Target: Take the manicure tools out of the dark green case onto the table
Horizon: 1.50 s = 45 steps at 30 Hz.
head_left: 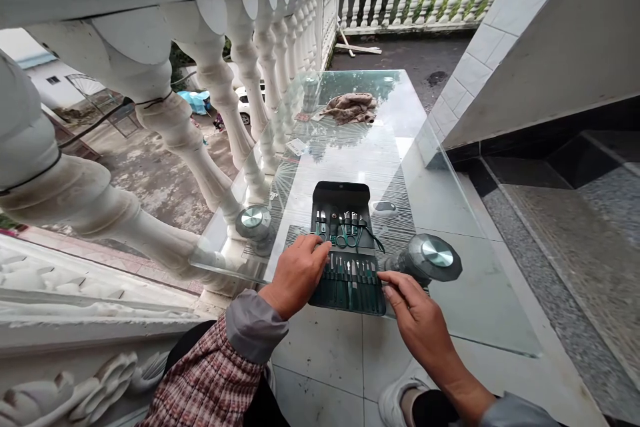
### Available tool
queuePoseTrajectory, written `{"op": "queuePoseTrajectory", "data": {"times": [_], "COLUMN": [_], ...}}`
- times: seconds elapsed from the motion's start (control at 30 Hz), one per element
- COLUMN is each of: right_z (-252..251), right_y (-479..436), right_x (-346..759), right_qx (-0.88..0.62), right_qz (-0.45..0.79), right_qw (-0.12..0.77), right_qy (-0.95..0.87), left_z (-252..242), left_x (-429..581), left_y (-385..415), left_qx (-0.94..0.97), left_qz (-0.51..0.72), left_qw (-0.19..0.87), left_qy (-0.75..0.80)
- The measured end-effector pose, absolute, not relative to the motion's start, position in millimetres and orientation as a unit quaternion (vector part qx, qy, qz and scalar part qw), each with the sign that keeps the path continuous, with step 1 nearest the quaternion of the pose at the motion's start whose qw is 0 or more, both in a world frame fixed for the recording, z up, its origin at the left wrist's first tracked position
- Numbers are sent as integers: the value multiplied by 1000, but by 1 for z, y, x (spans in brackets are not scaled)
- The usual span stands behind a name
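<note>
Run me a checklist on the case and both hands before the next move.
1. Case open: ok, tools showing.
2. Case well inside the table's near edge: not ok, it reaches that edge.
3. Left hand at the case: ok, at its left side.
4. Right hand at the case: ok, at its right edge.
5. Firm grip: cannot tell.
6. Cloth away from the case: ok, towards the far end.

Smooth, glossy glass is seen in the counter point(470, 307), shiny metal in the tools point(355, 219), matt leather-like material in the case point(341, 193), dull fabric in the rag point(350, 108).
</note>
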State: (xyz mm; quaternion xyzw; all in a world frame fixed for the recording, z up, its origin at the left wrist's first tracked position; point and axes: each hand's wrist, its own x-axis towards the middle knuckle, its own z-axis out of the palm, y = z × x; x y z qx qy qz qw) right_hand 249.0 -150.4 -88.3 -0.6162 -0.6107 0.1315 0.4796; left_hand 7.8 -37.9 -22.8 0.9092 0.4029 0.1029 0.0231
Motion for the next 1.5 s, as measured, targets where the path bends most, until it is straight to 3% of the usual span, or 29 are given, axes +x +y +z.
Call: {"op": "queuePoseTrajectory", "data": {"times": [0.4, 0.57, 1.07, 1.23, 1.5], "right_z": [-89, -84, -72, -62, -56], "right_y": [-150, -149, -133, -99, -76], "right_x": [249, 249, 259, 270, 267], "right_qx": [-641, -655, -672, -668, -650], "right_qz": [164, 195, 337, 342, 327], "right_qw": [471, 477, 477, 490, 422], "right_qy": [-584, -553, -456, -444, -541], "left_z": [-40, -45, -58, -61, -70], "left_x": [29, 39, 42, 40, 40], "left_y": [-65, -73, -75, -72, -71], "left_qx": [982, 990, 999, 997, 993], "left_qz": [167, 130, 27, 46, 58], "left_qw": [-6, -30, 17, -22, -72], "left_qy": [87, -52, -42, -66, -80]}}
